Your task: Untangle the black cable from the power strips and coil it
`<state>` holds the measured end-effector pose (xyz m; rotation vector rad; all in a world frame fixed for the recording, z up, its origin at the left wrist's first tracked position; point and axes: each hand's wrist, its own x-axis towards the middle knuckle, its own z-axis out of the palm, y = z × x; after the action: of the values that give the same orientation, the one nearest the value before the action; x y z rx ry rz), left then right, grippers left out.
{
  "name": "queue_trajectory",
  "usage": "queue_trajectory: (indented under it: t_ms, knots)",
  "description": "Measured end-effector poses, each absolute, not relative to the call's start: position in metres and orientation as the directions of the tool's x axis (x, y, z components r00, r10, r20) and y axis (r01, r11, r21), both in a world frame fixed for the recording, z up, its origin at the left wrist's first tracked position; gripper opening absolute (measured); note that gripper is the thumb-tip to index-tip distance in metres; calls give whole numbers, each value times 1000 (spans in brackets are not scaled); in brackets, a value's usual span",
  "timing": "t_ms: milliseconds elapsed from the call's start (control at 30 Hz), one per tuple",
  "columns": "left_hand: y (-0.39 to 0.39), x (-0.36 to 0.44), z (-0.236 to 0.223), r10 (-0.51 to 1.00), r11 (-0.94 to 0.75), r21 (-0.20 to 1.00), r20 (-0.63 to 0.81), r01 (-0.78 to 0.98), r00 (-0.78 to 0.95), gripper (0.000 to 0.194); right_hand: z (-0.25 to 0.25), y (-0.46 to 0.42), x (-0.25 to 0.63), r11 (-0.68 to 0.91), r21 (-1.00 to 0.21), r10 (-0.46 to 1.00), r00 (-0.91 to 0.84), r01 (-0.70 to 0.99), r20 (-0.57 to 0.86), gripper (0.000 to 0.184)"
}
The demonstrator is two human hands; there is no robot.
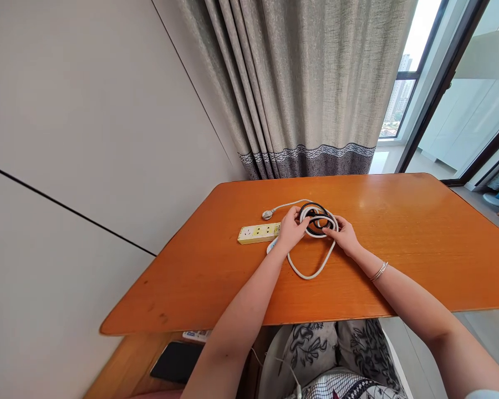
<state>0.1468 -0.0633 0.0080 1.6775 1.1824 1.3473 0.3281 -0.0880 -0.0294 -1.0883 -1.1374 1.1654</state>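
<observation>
Coiled cables (319, 216), white and black wound together, are held just above or on the surface (403, 238), between the two hands; whether the coil's underside touches the wood cannot be told. Left of them lies one pale yellow power strip (251, 233), its right end hidden behind the left hand (291, 228), and beyond it one white plug (267, 215) on a thin white cord (290, 203) that runs to the coil. One white object (270, 247) pokes out under the left wrist, mostly covered. One slack white loop (309, 277) droops from the coil toward the near edge. A grey wall (87, 111) flanks the left side, one patterned curtain (316, 83) hangs behind the far edge, and a window (404, 91) stands to its right. Below the near edge, a dark flat object (177, 361) rests on a wooden shelf (127, 360). Two bare forearms reach forward and converge, the left rising steeply, the right slanting in from the lower right with thin bracelets (379, 271) near its wrist. The left grip pinches the coil's left side, thumb pointing inward; the right hand (346, 237) has its grip closed about the opposite side, thumb laid across the strands.
</observation>
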Motion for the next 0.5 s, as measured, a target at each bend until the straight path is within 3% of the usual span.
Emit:
queue_trajectory:
  t_ms: [200, 400, 500]
  knots:
    - [-82, 154, 20, 886, -456, 813, 450, 362, 107, 16, -29, -82, 336, 40, -988, 996, 89, -149, 27, 44]
    - [-88, 160, 19, 886, -463, 865, 447, 195, 124, 19, -31, -80, 338, 34, -988, 999, 46, -147, 27, 49]
    - [-89, 163, 17, 893, -447, 886, 434, 126, 118, 21, -31, -80, 339, 138, -989, 986, 107, -61, 131, 58]
